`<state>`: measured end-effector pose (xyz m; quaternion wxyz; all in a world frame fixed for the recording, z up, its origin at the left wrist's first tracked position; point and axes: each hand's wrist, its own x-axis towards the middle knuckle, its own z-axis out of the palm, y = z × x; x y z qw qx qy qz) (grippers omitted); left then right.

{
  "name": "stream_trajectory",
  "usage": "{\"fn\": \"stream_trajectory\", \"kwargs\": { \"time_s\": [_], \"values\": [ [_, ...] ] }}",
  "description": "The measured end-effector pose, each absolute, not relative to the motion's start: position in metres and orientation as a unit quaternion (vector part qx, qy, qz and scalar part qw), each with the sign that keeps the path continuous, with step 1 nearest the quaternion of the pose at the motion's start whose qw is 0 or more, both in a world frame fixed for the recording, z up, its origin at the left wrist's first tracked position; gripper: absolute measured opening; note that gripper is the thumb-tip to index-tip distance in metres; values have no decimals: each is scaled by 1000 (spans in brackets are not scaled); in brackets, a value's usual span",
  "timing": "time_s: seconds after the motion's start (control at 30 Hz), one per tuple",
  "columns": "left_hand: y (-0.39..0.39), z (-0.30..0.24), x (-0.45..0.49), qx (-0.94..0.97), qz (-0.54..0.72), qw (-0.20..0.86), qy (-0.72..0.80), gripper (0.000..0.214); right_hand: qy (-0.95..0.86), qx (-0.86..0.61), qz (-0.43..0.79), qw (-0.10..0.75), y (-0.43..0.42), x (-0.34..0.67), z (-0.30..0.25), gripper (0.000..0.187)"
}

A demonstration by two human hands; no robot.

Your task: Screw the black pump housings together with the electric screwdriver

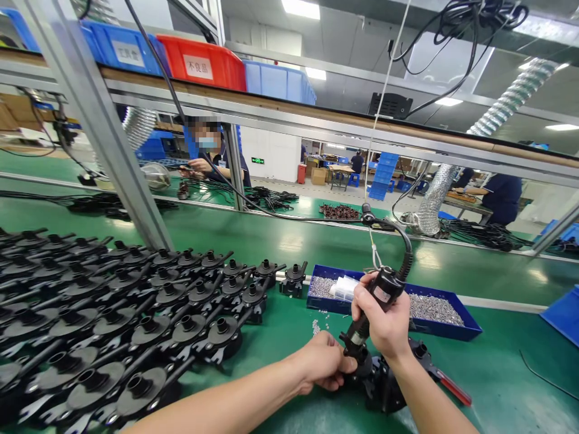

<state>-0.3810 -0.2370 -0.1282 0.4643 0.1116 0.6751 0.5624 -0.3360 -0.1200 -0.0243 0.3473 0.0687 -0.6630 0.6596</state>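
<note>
Dozens of matte black assemblies (168,293), disc-shaped with stubby tubes, are ranked on a smooth green benchtop (506,361). A cylindrical black power driver (388,286) is gripped by the curled fingers of the right hand (384,316), angled down to a rounded black part (364,367). That part lies at the thumb tip of the left hand (326,361); its fingers are curled narrow, and whether anything is pinched cannot be told.

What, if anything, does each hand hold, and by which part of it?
The right hand grips the screwdriver around its body. The left hand is at its lower end, by a black part; what it holds cannot be told.
</note>
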Motion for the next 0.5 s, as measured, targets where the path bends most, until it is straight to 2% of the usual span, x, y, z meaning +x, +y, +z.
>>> {"fn": "stream_trajectory", "kwargs": {
  "time_s": [0.2, 0.33, 0.43, 0.5],
  "values": [
    [-240, -130, -379, 77, 556, 464, 685, 47, -671, 70, 658, 333, -122, -337, -24, 25],
    [-241, -146, -364, 130, 637, 361, 668, 46, -661, 76, 679, 312, -123, -336, -27, 25],
    [-240, -160, -354, 234, 693, 283, 621, 66, -657, 81, 689, 297, -121, -334, -28, 23],
    [-241, -163, -354, 270, 694, 284, 604, 77, -656, 91, 688, 296, -119, -331, -27, 19]
  ]
}}
